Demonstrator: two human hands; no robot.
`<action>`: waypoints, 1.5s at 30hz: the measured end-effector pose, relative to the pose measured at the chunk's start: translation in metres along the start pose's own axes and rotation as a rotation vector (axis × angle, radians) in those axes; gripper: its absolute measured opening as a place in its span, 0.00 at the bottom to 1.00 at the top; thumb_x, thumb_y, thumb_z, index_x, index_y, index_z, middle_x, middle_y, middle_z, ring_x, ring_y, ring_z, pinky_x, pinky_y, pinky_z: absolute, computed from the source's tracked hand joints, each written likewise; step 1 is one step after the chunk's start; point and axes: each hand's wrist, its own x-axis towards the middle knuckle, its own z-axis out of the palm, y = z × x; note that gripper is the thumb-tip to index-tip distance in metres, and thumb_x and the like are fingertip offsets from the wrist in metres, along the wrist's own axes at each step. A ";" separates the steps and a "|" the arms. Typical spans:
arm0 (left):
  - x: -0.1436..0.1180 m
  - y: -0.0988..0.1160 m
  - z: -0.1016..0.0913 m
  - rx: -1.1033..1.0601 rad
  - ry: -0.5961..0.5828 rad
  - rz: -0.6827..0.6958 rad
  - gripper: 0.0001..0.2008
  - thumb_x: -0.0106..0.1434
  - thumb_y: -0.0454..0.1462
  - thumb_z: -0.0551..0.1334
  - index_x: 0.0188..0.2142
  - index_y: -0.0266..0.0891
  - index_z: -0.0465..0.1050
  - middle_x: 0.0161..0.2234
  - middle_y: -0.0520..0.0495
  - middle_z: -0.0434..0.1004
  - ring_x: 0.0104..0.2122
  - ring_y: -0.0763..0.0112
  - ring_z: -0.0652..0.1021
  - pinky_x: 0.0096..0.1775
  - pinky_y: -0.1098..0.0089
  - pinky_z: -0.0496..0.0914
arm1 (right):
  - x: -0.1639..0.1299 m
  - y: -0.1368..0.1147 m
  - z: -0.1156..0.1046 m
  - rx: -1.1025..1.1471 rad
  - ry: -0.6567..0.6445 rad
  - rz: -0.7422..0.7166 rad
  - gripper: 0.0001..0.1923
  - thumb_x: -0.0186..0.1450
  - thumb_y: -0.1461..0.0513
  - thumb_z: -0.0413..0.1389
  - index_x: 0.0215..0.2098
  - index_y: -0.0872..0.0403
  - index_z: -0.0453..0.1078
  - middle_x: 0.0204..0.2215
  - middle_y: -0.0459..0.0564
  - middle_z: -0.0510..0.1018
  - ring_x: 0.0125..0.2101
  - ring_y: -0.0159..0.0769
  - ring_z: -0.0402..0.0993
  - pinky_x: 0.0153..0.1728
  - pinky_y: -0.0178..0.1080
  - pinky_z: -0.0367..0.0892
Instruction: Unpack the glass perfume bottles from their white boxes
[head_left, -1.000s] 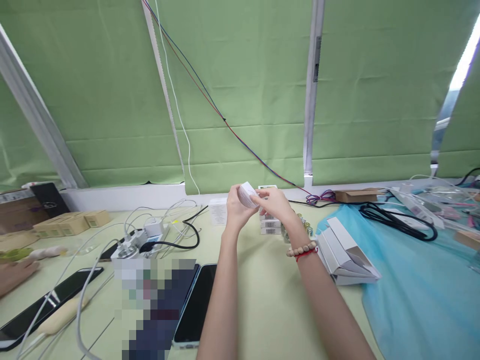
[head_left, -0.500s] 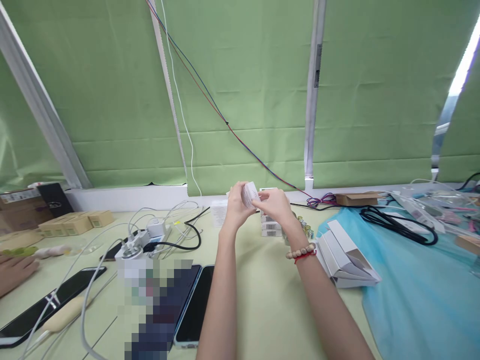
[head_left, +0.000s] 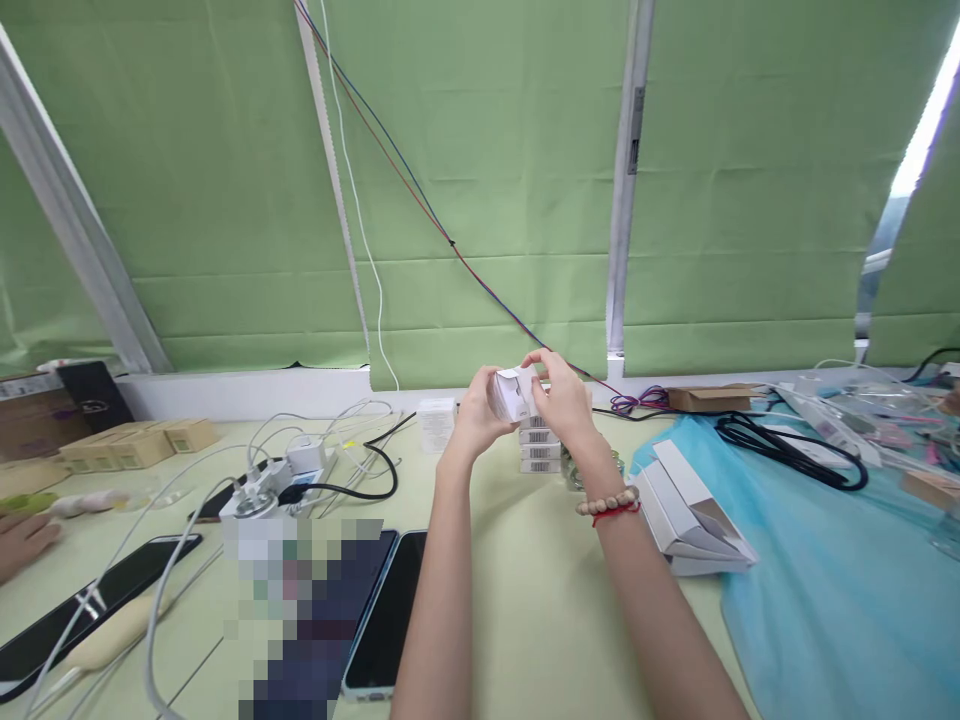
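Observation:
A small white carton is held up above the table between my two hands, its end turned toward me with a flap showing. My left hand is closed around its left side. At the right edge, the bent fingers of my right hand pinch the flap area. Just below and behind are several stacked small white boxes with barcodes. Another white box stands left of my left hand. Small shiny round items are partly hidden by my right wrist.
An opened white box lies right of my right forearm, beside a blue sheet with a coiled black cable. Phones, a power strip and white cables lie left. Another person's hand is at far left.
The carton has turned so its flapped end faces me. My right hand has risen slightly to that end, while my left hand keeps its hold. The other person's hand shifts left in view.

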 end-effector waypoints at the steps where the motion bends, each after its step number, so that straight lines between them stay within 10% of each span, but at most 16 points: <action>1: 0.000 0.000 0.000 -0.005 -0.001 0.003 0.31 0.41 0.32 0.67 0.46 0.42 0.59 0.41 0.51 0.69 0.39 0.69 0.73 0.40 0.71 0.68 | -0.001 -0.002 0.000 -0.023 -0.007 0.003 0.16 0.61 0.66 0.45 0.41 0.46 0.69 0.46 0.43 0.72 0.38 0.33 0.71 0.35 0.35 0.62; 12: 0.001 -0.008 0.002 0.002 0.008 0.004 0.31 0.40 0.31 0.67 0.46 0.40 0.59 0.43 0.48 0.68 0.44 0.65 0.71 0.45 0.67 0.67 | -0.005 -0.007 -0.003 -0.142 -0.276 0.129 0.13 0.57 0.52 0.55 0.35 0.49 0.71 0.41 0.48 0.69 0.37 0.36 0.71 0.39 0.39 0.61; 23: 0.004 -0.009 0.003 -0.078 0.089 0.091 0.31 0.39 0.31 0.67 0.43 0.42 0.59 0.42 0.48 0.69 0.42 0.64 0.72 0.44 0.65 0.67 | 0.000 -0.008 0.003 -0.013 -0.222 0.093 0.09 0.53 0.54 0.58 0.26 0.51 0.71 0.38 0.45 0.69 0.34 0.32 0.69 0.33 0.34 0.60; 33: 0.003 -0.016 -0.003 -0.008 0.083 0.073 0.32 0.38 0.29 0.67 0.44 0.41 0.59 0.42 0.47 0.68 0.42 0.65 0.72 0.43 0.66 0.67 | 0.001 0.004 0.009 0.052 -0.297 0.040 0.13 0.61 0.56 0.51 0.42 0.45 0.73 0.49 0.48 0.65 0.37 0.33 0.70 0.39 0.36 0.62; 38: 0.004 -0.007 -0.009 0.079 -0.017 0.105 0.32 0.38 0.28 0.66 0.44 0.42 0.60 0.43 0.47 0.68 0.43 0.64 0.71 0.44 0.65 0.66 | 0.001 0.005 0.005 -0.015 -0.262 0.048 0.17 0.59 0.52 0.55 0.45 0.44 0.73 0.50 0.49 0.67 0.39 0.36 0.70 0.40 0.36 0.63; 45: -0.003 0.016 -0.019 0.165 -0.401 0.011 0.33 0.36 0.33 0.69 0.44 0.43 0.62 0.39 0.51 0.70 0.38 0.64 0.72 0.39 0.67 0.66 | 0.003 0.011 -0.010 0.089 -0.643 0.056 0.13 0.54 0.56 0.57 0.33 0.54 0.77 0.30 0.47 0.77 0.31 0.33 0.69 0.31 0.31 0.63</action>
